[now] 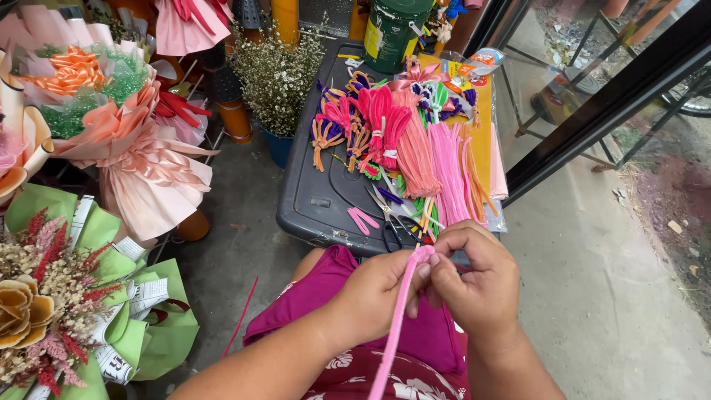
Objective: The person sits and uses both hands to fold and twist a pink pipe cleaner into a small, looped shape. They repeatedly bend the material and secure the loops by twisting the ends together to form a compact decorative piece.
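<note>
A light pink pipe cleaner strand (pixel 394 326) runs up from my lap to my fingertips. My left hand (pixel 374 292) pinches it near its top end. My right hand (pixel 474 278) closes on the same top end from the right, fingers curled over it. Both hands meet just in front of a dark grey plastic box lid (pixel 315 189) that serves as a work surface. On the lid lie bundles of pink, magenta and orange pipe cleaners (pixel 426 144), short pink cut pieces (pixel 361 219) and scissors (pixel 386 215).
Wrapped bouquets stand at left: a peach one (pixel 126 141) and a green one with dried flowers (pixel 67 296). A pot of small white flowers (pixel 278 81) and a green tin (pixel 392 30) sit behind the box. A black metal frame (pixel 607 96) crosses the right, above concrete floor.
</note>
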